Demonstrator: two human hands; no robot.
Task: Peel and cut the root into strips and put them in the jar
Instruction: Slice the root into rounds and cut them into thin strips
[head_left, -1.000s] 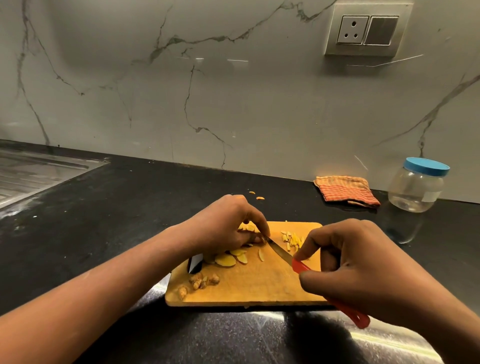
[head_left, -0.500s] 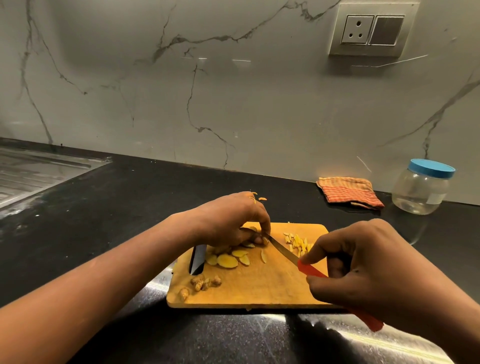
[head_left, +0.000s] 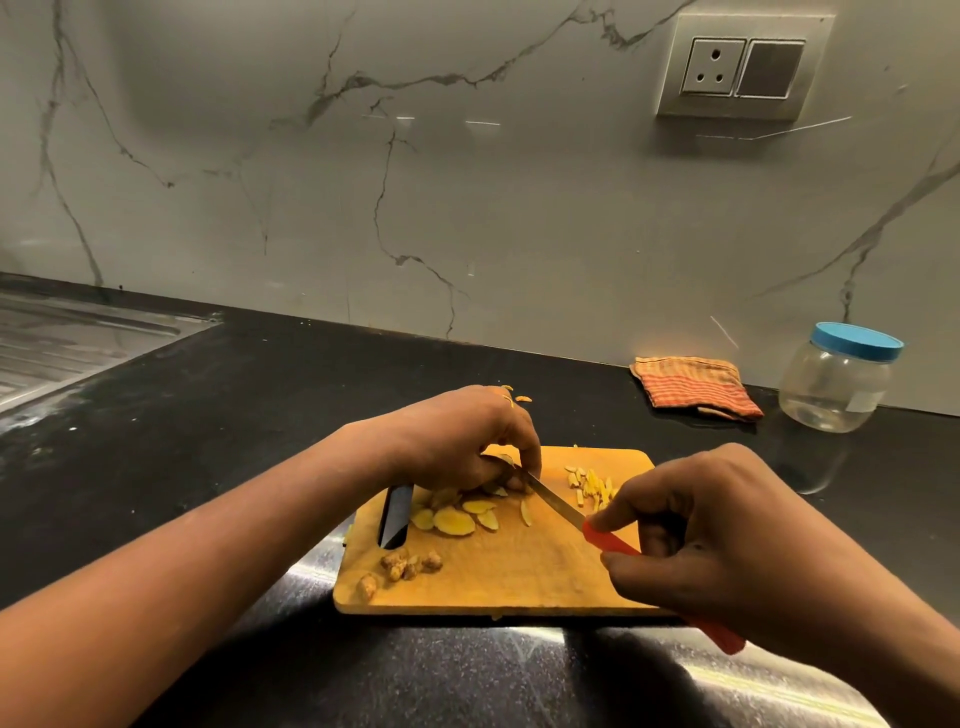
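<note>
The right hand (head_left: 727, 540) is gripping the red handle of a knife (head_left: 556, 503), fingers curled round it, and the blade is angling up and left across the wooden cutting board (head_left: 519, 587). The left hand (head_left: 457, 441) is pinning a root piece (head_left: 503, 489) under curled fingertips at the blade's tip (most of it is hidden beneath them). Yellow slices (head_left: 457, 519) are lying just below that hand, cut strips (head_left: 592, 486) are sitting right of the blade, and brown trimmings (head_left: 410, 564) are resting near the board's front left. The jar (head_left: 836, 384), blue lid on, is standing well apart at the far right beside a folded cloth (head_left: 696, 387)
</note>
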